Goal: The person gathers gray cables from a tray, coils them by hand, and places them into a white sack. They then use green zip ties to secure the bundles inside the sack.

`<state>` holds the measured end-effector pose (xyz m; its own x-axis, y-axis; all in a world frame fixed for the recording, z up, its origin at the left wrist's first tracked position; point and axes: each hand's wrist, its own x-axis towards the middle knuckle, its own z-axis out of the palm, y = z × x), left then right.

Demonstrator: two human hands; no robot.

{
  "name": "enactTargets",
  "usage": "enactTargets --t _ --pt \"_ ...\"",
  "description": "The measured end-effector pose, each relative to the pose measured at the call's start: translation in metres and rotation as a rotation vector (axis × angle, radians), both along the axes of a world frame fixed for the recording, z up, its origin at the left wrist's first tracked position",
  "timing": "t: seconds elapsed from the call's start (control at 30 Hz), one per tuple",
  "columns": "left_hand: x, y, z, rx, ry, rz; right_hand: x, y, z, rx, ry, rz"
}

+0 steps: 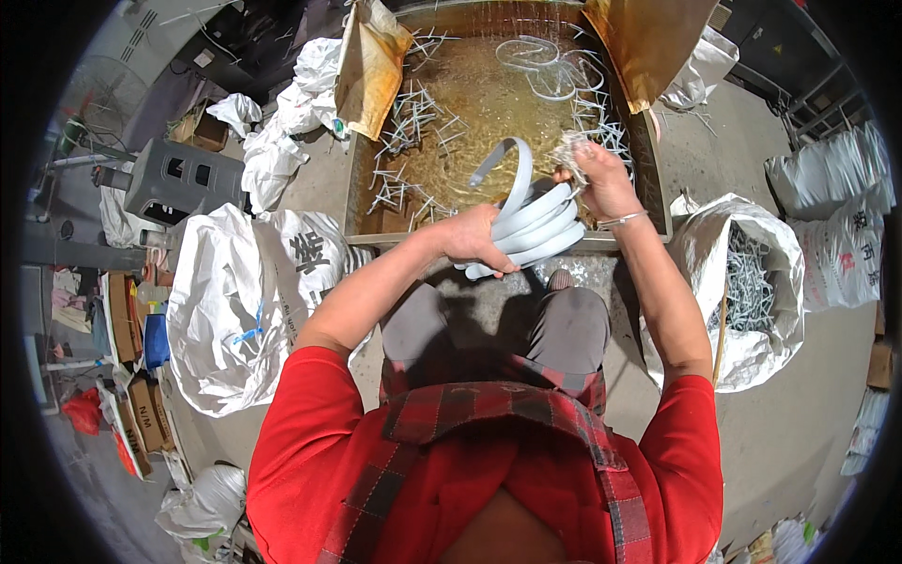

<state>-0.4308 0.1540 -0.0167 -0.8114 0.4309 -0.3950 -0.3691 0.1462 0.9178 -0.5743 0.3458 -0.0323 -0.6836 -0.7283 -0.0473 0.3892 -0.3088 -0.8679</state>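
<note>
Red shirt (310, 423) and plaid apron (507, 409) nearest the lens, 6 o'clock. Main item: coil of pale strips (540, 226), around 2 o'clock just off picture centre, held up in front of the near rim of a shallow tray (366, 202) that sits at 12 to 1. Left hand (474, 240) clasped round the coil's left side; right hand (606, 183) pinched on a tangled bunch (568, 155) of thin whitish bits at the coil's upper right; whether those bits are tied to the coil, can't tell. Step in hand looks like gathering or sorting out the coil, left hand steadying, right hand working the bunch. Next move probably calls for a firm left grip so the loops don't spring apart, plus a careful right-hand pull. Coil look: flat, smooth, light bluish-grey, several loops stacked and fanned, one free end hooking up and over toward 1 o'clock; seems springy. Tray has brownish water, stick-like grey pieces (409, 122) at 11 to 12, and loose rings (564, 70) at 1. Open sack (789, 282) full of grey pieces at 3, crumpled white sack (221, 310) at 9.
</note>
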Motion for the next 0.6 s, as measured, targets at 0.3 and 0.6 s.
enactTargets --t 0.3,0.6 --pt "0.0 0.0 -0.001 0.056 -0.042 -0.022 0.033 0.003 0.021 0.386 0.753 0.22" --pt "0.0 0.003 -0.013 0.016 0.002 0.05 0.018 -0.014 -0.003 0.166 -0.036 -0.159"
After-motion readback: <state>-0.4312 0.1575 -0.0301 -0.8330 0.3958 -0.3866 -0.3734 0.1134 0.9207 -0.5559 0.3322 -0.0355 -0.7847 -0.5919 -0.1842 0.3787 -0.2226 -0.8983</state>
